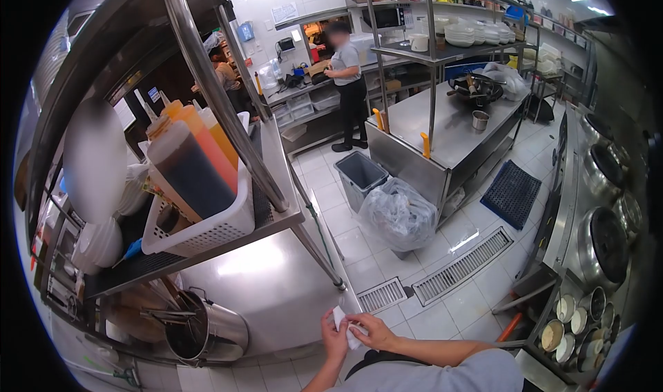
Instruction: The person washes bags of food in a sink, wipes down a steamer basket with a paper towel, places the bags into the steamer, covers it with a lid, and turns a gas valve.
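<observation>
My left hand (pixel 334 339) and my right hand (pixel 373 333) are close together at the bottom middle, in front of my body. Between them is a small, folded white piece of paper or cloth (pixel 339 317); which of the two I cannot tell. Fingers of both hands are closed on it, and its lower part (pixel 354 338) shows under the right fingers. Just beyond my hands lies the corner of a steel counter (pixel 311 309). On that counter, to the left, stands a tall steel pot (pixel 231 335) with several utensils in it.
Above the counter, a shelf holds a white basket (pixel 207 234) of sauce bottles (pixel 190 164) and white bowls (pixel 103 243). A grey bin (pixel 359 178) and a bagged bin (pixel 397 216) stand ahead. Floor drains (pixel 463 264) cross the tiles. Lidded pots (pixel 601 247) line the right. A person (pixel 345 67) stands farther back.
</observation>
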`<state>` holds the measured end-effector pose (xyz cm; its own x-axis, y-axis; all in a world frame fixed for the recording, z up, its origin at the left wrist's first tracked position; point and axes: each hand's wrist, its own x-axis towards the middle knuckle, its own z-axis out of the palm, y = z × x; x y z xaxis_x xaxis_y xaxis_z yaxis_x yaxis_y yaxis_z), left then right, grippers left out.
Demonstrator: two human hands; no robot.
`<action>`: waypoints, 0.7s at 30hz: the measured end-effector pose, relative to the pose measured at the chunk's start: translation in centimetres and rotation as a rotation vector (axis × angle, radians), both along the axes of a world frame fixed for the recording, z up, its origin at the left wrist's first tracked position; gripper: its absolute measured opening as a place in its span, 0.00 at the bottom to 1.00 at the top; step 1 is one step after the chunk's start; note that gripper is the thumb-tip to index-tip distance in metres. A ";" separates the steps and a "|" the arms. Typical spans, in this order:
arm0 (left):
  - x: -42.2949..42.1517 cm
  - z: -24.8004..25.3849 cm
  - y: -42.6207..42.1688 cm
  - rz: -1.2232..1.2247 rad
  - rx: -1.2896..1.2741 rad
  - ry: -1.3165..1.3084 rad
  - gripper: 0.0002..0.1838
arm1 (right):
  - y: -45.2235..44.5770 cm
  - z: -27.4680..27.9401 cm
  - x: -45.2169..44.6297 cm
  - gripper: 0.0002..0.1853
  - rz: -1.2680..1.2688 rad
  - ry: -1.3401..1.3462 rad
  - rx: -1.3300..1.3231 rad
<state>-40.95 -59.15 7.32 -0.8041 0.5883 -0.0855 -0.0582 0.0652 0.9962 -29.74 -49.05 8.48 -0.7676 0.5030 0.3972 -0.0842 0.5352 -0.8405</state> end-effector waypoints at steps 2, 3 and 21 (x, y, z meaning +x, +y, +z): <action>-0.6 -0.1 0.2 -0.015 0.121 -0.182 0.27 | -0.2 0.4 -0.3 0.21 0.021 -0.022 -0.182; -0.9 -0.3 0.2 -0.016 0.125 -0.178 0.27 | -0.1 0.3 -0.4 0.22 0.014 -0.064 -0.186; -1.8 0.3 -7.8 0.088 -0.074 -0.320 0.11 | -1.8 -2.4 -5.2 0.16 0.418 -0.250 -0.201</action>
